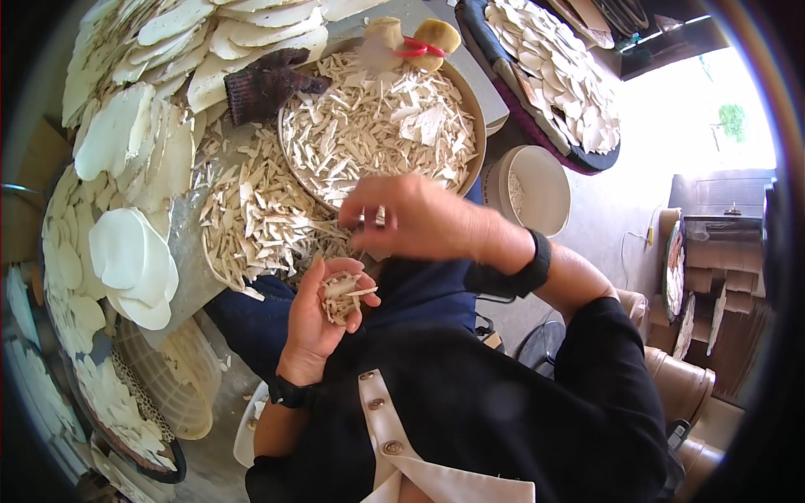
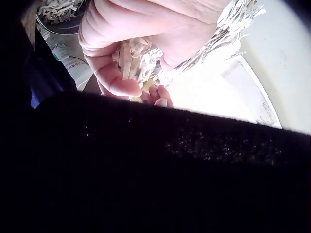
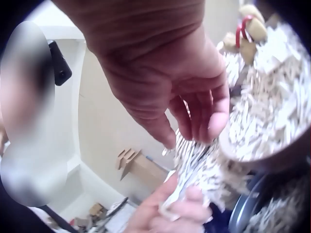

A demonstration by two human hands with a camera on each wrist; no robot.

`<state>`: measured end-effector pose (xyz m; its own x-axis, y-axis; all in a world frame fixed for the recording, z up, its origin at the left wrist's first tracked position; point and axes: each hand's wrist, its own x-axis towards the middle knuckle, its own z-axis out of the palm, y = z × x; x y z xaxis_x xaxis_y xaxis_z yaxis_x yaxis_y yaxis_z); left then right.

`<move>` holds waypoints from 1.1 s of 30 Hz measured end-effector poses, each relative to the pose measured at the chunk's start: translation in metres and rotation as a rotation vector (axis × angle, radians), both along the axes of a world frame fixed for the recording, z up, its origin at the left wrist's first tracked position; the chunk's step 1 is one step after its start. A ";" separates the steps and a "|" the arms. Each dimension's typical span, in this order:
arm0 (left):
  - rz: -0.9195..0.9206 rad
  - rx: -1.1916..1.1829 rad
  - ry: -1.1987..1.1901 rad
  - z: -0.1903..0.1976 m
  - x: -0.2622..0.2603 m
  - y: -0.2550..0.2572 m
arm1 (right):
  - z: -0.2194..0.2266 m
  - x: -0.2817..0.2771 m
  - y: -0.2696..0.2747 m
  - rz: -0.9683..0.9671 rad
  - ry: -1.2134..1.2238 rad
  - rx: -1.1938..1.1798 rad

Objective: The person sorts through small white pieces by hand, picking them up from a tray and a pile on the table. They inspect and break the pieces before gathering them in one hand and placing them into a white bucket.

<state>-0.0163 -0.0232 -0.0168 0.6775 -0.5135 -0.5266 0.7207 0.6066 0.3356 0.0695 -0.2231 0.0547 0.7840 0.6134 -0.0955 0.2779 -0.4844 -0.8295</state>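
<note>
In the head view my left hand [image 1: 312,329] is palm up over the lap, its fingers curled round a small bunch of pale dried strips [image 1: 339,299]. The left wrist view shows that bunch [image 2: 130,60] between fingers and thumb. Just above it hovers my right hand [image 1: 411,220], blurred in the head view. Its fingers bend loosely in the right wrist view, with nothing visible between them. Beyond both hands lies a loose heap of similar strips [image 1: 260,210] on the table. A round shallow basin [image 1: 480,155] beside the heap is filled with broken strips.
A dark knitted glove [image 1: 260,88] lies against the basin's left side. Stacks of large pale slices [image 1: 126,126] cover the table's left. At the basin's far rim sit yellowish lumps [image 1: 438,35] with a red piece. A whitish bucket [image 1: 549,189] stands to the right.
</note>
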 end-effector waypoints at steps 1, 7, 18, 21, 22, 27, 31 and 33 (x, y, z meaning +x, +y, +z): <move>-0.013 -0.034 -0.019 -0.002 -0.001 0.001 | -0.019 0.012 -0.009 -0.150 -0.304 -0.062; -0.073 0.029 -0.089 -0.007 -0.006 0.002 | -0.061 0.086 -0.031 -0.530 -0.426 -0.632; 0.001 0.039 -0.050 -0.011 -0.005 0.013 | -0.029 0.066 -0.031 0.005 -0.353 -0.374; -0.007 0.040 -0.046 -0.011 -0.005 0.012 | -0.031 0.092 -0.019 -0.020 -0.507 -0.311; -0.008 0.042 -0.051 -0.011 -0.004 0.011 | -0.035 0.103 -0.010 0.000 -0.481 -0.348; 0.021 0.065 -0.060 -0.009 -0.007 0.017 | -0.064 0.160 0.033 -0.071 -0.416 -0.440; 0.070 0.080 -0.041 -0.012 -0.010 0.024 | -0.059 0.155 0.027 -0.153 -0.583 -0.164; 0.080 0.073 -0.041 -0.012 -0.010 0.024 | -0.055 0.145 0.020 -0.033 -0.423 -0.376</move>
<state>-0.0260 0.0011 -0.0290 0.7367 -0.4180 -0.5316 0.6555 0.6347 0.4093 0.2140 -0.2035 -0.0007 0.8198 0.5722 0.0239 0.5282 -0.7393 -0.4177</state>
